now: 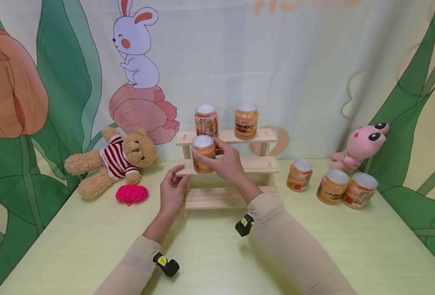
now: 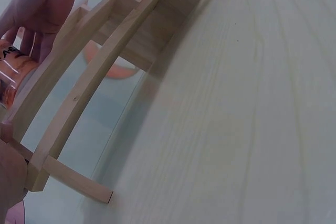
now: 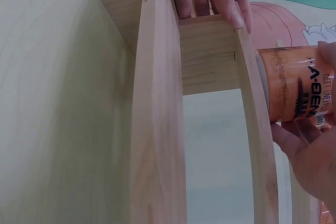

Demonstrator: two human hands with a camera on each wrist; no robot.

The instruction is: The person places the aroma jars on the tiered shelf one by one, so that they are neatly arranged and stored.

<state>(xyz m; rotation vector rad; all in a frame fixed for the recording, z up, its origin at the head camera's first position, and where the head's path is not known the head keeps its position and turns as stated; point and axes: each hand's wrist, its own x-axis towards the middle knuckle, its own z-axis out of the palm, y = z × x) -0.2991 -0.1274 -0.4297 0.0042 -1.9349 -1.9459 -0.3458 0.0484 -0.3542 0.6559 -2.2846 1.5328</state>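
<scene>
In the head view a three-step wooden shelf [image 1: 256, 164] stands on the table. My right hand [image 1: 229, 162] grips an orange-labelled jar [image 1: 203, 153] with a silver lid at the left end of the middle step, thumb across its front and fingers behind. The right wrist view shows this jar [image 3: 294, 82] with its base right at the step's board. My left hand [image 1: 171, 192] holds the left end of the middle step; its thumb [image 3: 235, 18] lies on the front edge. Two similar jars, one left [image 1: 206, 121] and one right [image 1: 246, 121], stand on the top step.
To the right of the shelf, a single jar [image 1: 299, 176] stands apart from a close pair of jars [image 1: 332, 187]. A pink plush toy [image 1: 365, 143] sits behind them. On the left lie a teddy bear [image 1: 117, 162] and a bundle of pink yarn [image 1: 132, 194]. A printed curtain [image 1: 306, 73] hangs behind.
</scene>
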